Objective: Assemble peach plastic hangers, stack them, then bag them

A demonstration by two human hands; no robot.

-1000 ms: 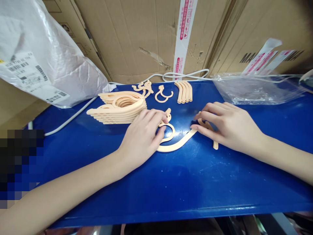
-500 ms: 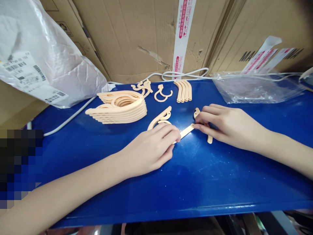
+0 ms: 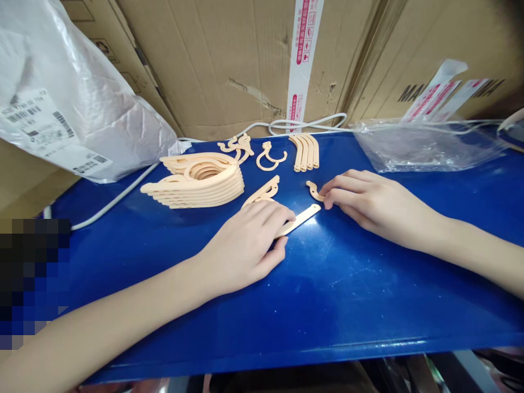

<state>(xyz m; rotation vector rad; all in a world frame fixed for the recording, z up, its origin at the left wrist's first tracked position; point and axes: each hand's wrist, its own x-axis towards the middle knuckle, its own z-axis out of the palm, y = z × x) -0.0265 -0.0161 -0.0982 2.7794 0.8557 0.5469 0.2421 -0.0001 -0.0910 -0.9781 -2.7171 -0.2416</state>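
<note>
Your left hand [image 3: 245, 245] pinches the peach strip [image 3: 303, 216] in its fingers, flat on the glossy blue worktop [image 3: 327, 295]. Your right hand [image 3: 368, 204] pinches the hook piece [image 3: 313, 190] just beside it. Cardboard boxes [image 3: 229, 65] stand behind.

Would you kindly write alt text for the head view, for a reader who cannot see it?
On a blue table, the left hand holds a flat peach plastic strip while the right hand touches a small peach hook. A stack of similar parts lies behind them, before cardboard boxes.
</note>
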